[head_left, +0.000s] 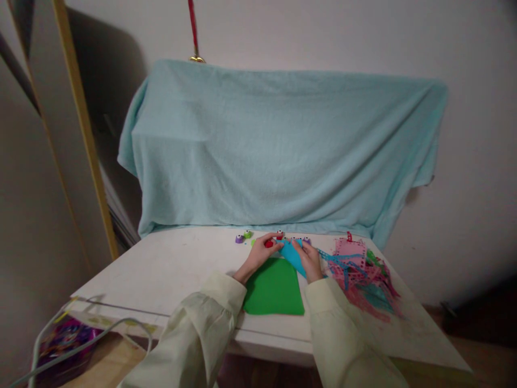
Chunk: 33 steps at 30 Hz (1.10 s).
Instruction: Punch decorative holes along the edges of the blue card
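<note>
White-walled room, low white worktable [169, 269] pushed against a bulky shape draped in a pale turquoise towel-like cloth [278, 151]. Far left, a tall board with a yellow wooden edge [83, 129] leaning at the wall; below it, off the table's left corner, grey-white cables [81, 339] looping over a bag of purple and multicoloured scraps [64, 334]. Above the cloth, a red cord with a brass end [194, 32] hanging down.

On the tabletop, left of the hands, two small craft punches – one purple [239, 238], one green [247, 234] – side by side near the cloth's hem. Left hand [262, 252], cream sleeve to the wrist, curled with fingertips pinched on a small red craft punch [270, 243]; right hand [310, 260], same cream sleeve, fingers closed on a bright blue sheet of craft foam [291, 254], its left edge meeting the red punch. Blue sheet raised slightly and tilted, lying between both hands, partly over the far edge of a green rectangular foam sheet [274, 293] flat on the table just in front of the wrists. More small punches [299, 239] in a row behind the fingers, too small to tell apart.

Right of the hands, a loose heap of punched pink, blue and green foam strips and offcuts [363, 280] spread toward the table's right edge – touching nothing held.
</note>
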Each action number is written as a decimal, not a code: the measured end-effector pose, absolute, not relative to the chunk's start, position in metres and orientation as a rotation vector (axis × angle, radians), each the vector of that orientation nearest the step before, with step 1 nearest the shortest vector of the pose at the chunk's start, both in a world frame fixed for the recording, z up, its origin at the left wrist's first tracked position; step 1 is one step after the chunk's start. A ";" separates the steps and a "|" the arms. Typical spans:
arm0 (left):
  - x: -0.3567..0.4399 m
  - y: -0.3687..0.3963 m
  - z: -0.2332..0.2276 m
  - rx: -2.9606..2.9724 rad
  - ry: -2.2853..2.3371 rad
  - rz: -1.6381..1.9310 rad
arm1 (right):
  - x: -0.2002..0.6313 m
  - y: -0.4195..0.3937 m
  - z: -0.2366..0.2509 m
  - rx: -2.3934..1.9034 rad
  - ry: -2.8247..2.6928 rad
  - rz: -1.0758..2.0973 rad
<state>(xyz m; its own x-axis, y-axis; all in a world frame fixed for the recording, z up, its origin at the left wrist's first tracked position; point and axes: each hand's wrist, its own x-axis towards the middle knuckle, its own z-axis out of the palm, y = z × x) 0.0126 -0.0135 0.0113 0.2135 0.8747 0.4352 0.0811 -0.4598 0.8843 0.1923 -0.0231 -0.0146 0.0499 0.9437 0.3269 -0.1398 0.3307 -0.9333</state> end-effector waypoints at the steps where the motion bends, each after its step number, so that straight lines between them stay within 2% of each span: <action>1: 0.013 -0.013 0.010 1.759 0.902 1.311 | 0.191 -0.025 -0.012 -0.879 -1.248 1.018; 4: 0.013 -0.011 0.006 1.806 0.932 1.294 | 0.187 -0.032 -0.004 -0.939 -1.322 0.937; 11: 0.012 -0.006 -0.001 1.803 1.010 1.307 | 0.175 -0.054 0.020 -1.007 -1.619 0.284; 14: 0.012 -0.006 -0.002 1.794 1.019 1.292 | 0.172 -0.057 0.023 -1.005 -1.683 0.147; 22: 0.015 -0.012 0.003 1.783 0.985 1.253 | 0.176 -0.051 0.018 -1.016 -1.589 0.178; 33: 0.018 -0.020 0.012 1.630 0.933 1.179 | 0.184 -0.041 0.013 -0.946 -1.483 0.387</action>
